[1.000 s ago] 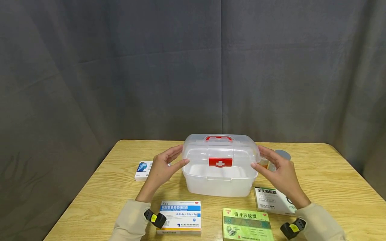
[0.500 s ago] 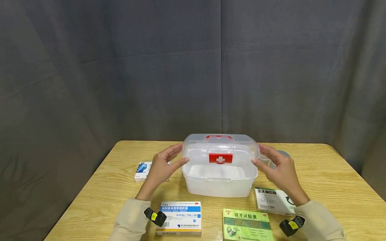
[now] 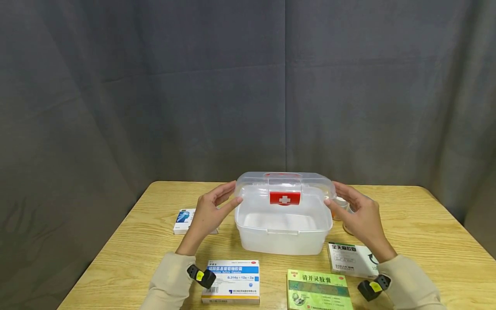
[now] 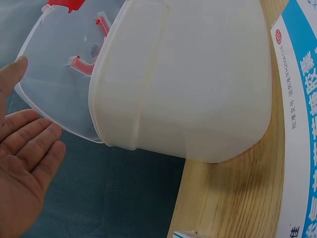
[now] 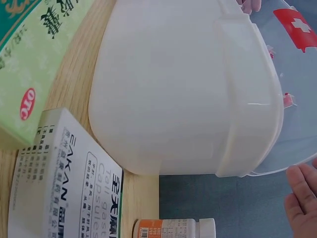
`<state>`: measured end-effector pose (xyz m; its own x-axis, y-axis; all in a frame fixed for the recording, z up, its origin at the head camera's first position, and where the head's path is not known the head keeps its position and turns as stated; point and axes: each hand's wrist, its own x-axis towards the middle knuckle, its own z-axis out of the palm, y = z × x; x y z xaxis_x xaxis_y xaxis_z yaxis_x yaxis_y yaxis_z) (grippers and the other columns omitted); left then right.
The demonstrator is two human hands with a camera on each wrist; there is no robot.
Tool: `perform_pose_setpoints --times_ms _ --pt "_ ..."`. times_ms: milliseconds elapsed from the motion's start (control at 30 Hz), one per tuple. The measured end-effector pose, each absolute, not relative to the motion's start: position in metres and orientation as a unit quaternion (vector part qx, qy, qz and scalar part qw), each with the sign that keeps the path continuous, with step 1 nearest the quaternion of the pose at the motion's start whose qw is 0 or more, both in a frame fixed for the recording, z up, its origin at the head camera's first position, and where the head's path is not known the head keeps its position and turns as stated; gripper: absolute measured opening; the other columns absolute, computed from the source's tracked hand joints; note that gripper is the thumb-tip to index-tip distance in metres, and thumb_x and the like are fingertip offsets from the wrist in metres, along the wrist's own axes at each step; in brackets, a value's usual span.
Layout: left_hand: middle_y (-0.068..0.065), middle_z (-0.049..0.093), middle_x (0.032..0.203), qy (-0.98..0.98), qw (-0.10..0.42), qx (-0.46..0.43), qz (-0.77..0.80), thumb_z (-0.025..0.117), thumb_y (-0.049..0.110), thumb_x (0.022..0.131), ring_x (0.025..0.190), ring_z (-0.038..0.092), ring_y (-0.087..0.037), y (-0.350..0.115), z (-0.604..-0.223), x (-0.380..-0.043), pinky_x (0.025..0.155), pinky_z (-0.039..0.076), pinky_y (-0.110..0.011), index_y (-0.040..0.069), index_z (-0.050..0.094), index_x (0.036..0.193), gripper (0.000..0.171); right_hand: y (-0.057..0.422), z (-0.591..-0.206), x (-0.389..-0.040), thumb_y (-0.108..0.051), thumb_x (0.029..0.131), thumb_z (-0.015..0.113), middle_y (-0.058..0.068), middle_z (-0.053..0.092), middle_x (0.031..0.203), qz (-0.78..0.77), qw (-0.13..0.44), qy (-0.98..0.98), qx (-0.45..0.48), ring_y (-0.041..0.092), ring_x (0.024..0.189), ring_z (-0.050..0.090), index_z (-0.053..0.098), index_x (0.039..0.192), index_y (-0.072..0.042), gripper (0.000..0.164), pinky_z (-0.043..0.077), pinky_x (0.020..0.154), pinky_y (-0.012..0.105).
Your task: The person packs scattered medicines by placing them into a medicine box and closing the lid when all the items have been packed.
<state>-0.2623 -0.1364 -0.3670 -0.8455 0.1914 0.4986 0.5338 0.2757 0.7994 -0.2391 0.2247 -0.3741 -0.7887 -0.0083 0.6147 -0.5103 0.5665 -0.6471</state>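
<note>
A clear lid (image 3: 252, 185) with a red latch (image 3: 284, 198) stands partly raised over the white translucent first-aid box (image 3: 280, 242). My left hand (image 3: 208, 213) is at the lid's left side, thumb toward its front edge, fingers along its side. On the other side my right hand (image 3: 359, 215) is placed alike. In the left wrist view the fingers of my left hand (image 4: 27, 153) look straight and touch or nearly touch the lid's rim. Fingertips of my right hand (image 5: 303, 196) meet the rim in the right wrist view. The lid's red handle (image 4: 86, 64) shows through the plastic.
A blue-and-white medicine box (image 3: 231, 282) and a green one (image 3: 318, 289) lie in front. A white medicine box (image 3: 351, 259) is at right, another (image 3: 184, 220) at left. Behind my right hand stands a bottle with an orange label (image 5: 173, 228).
The lid has swung further up and back, its red latch rising away from the box's front rim. Both hands have stayed at its sides, their thumbs moving slightly up.
</note>
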Motion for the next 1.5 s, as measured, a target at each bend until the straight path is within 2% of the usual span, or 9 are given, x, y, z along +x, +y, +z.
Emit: perform_pose_setpoints --times_ms 133,267,433,700,867,1100,1167,1400,1500 --pt "-0.011 0.058 0.132 -0.784 0.153 -0.227 -0.557 0.072 0.02 0.09 0.118 0.058 -0.023 -0.136 -0.366 -0.264 0.091 0.049 -0.03 0.003 0.058 0.132 0.047 0.225 -0.374 -0.24 -0.018 0.087 0.075 0.011 0.065 0.121 0.436 0.289 -0.838 0.152 0.006 0.108 0.06 0.063 0.128 -0.006 0.045 0.045 0.095 0.024" --pt "-0.011 0.058 0.132 -0.782 0.157 -0.224 -0.559 0.072 0.02 0.09 0.118 0.058 -0.023 -0.135 -0.366 -0.265 0.092 0.049 -0.033 0.003 0.059 0.131 0.046 0.224 -0.374 -0.242 -0.019 0.086 0.076 0.009 0.066 0.119 0.439 0.293 -0.836 0.149 -0.009 0.103 0.055 0.064 0.127 -0.007 0.045 0.039 0.089 0.009" --pt "-0.011 0.059 0.131 -0.781 0.167 -0.225 -0.558 0.071 0.021 0.091 0.117 0.058 -0.024 -0.134 -0.366 -0.266 0.092 0.049 -0.032 0.003 0.06 0.13 0.045 0.223 -0.372 -0.242 -0.017 0.086 0.076 0.011 0.067 0.117 0.445 0.301 -0.831 0.147 -0.007 0.101 0.056 0.064 0.126 -0.007 0.044 0.039 0.088 0.008" --pt "-0.009 0.06 0.13 -0.789 0.188 -0.22 -0.542 0.068 0.028 0.093 0.117 0.059 -0.021 -0.132 -0.365 -0.269 0.092 0.048 -0.032 0.006 0.061 0.13 0.044 0.22 -0.366 -0.245 -0.022 0.088 0.074 0.012 0.067 0.117 0.434 0.301 -0.839 0.132 0.022 0.105 0.064 0.064 0.126 -0.005 0.043 0.047 0.091 0.021" --pt "-0.01 0.06 0.13 -0.787 0.199 -0.217 -0.543 0.067 0.029 0.093 0.117 0.058 -0.023 -0.13 -0.363 -0.269 0.093 0.049 -0.037 0.005 0.061 0.13 0.044 0.219 -0.363 -0.246 -0.025 0.089 0.072 0.014 0.066 0.118 0.432 0.298 -0.842 0.125 0.029 0.106 0.063 0.063 0.126 -0.003 0.044 0.04 0.087 0.01" --pt "-0.012 0.062 0.127 -0.782 0.213 -0.213 -0.546 0.069 0.023 0.092 0.115 0.06 -0.025 -0.126 -0.36 -0.271 0.091 0.05 -0.035 0.003 0.062 0.128 0.041 0.219 -0.361 -0.247 -0.025 0.09 0.071 0.017 0.065 0.118 0.442 0.294 -0.839 0.118 0.031 0.105 0.064 0.062 0.125 0.001 0.044 0.047 0.093 0.048" --pt "-0.013 0.062 0.126 -0.781 0.213 -0.207 -0.549 0.069 0.022 0.092 0.114 0.06 -0.026 -0.124 -0.359 -0.272 0.09 0.05 -0.035 0.003 0.062 0.127 0.041 0.219 -0.36 -0.247 -0.025 0.091 0.071 0.018 0.065 0.118 0.445 0.294 -0.838 0.114 0.032 0.105 0.063 0.062 0.125 0.003 0.045 0.046 0.092 0.051" --pt "-0.021 0.062 0.122 -0.783 0.211 -0.188 -0.554 0.068 0.011 0.092 0.112 0.061 -0.031 -0.116 -0.337 -0.256 0.09 0.051 -0.038 -0.007 0.062 0.123 0.036 0.218 -0.358 -0.249 -0.028 0.091 0.07 0.016 0.066 0.115 0.447 0.297 -0.839 0.093 0.028 0.103 0.064 0.063 0.124 0.003 0.046 0.046 0.09 0.017" --pt "-0.023 0.063 0.12 -0.787 0.211 -0.184 -0.55 0.066 0.008 0.092 0.111 0.062 -0.033 -0.112 -0.324 -0.245 0.089 0.051 -0.038 -0.009 0.062 0.122 0.034 0.217 -0.357 -0.25 -0.028 0.091 0.07 0.015 0.067 0.114 0.449 0.298 -0.838 0.086 0.024 0.102 0.064 0.063 0.123 0.003 0.046 0.046 0.089 0.016"
